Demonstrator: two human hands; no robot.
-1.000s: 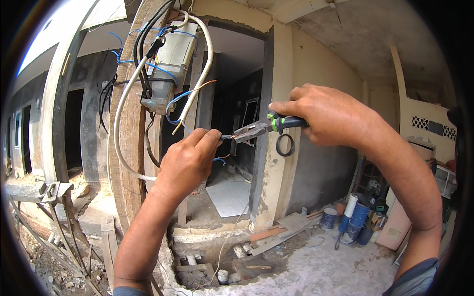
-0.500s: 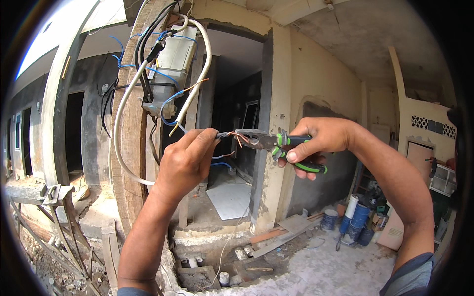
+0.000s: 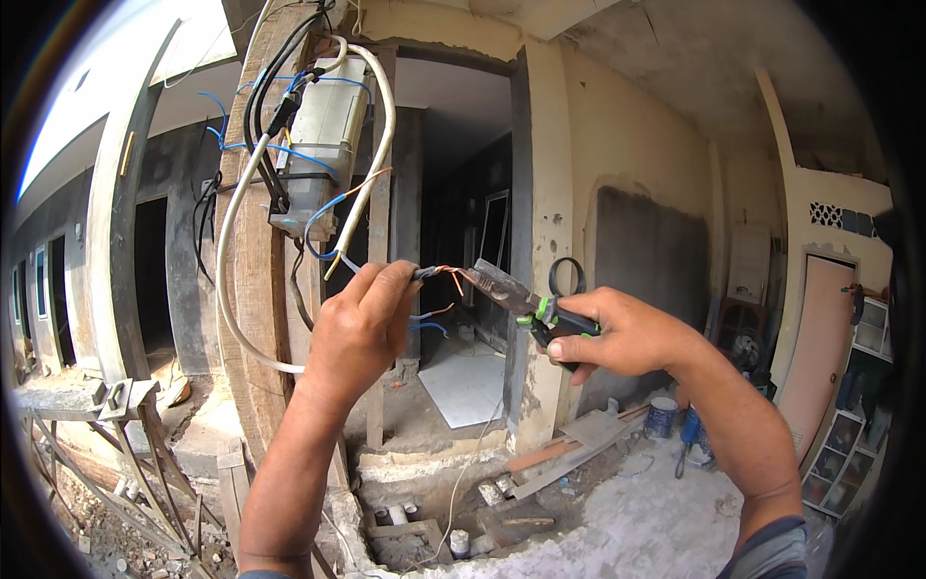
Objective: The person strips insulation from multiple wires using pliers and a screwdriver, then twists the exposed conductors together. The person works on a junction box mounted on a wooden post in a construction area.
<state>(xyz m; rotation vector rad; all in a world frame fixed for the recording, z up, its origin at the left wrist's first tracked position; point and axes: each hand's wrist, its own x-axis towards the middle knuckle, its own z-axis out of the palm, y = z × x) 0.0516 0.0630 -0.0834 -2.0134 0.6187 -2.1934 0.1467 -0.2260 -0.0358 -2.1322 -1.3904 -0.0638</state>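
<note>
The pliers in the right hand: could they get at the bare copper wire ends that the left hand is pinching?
Probably yes. The pliers in the right hand point their nose at the copper wire ends sticking out of the left hand, with only open air between them.

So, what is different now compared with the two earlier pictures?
The right hand turned palm-up and lowered the green-handled pliers, whose nose now sits at the bare copper wire ends. The left hand kept its pinch on those wires. The grey box on the post stayed unchanged.
</note>
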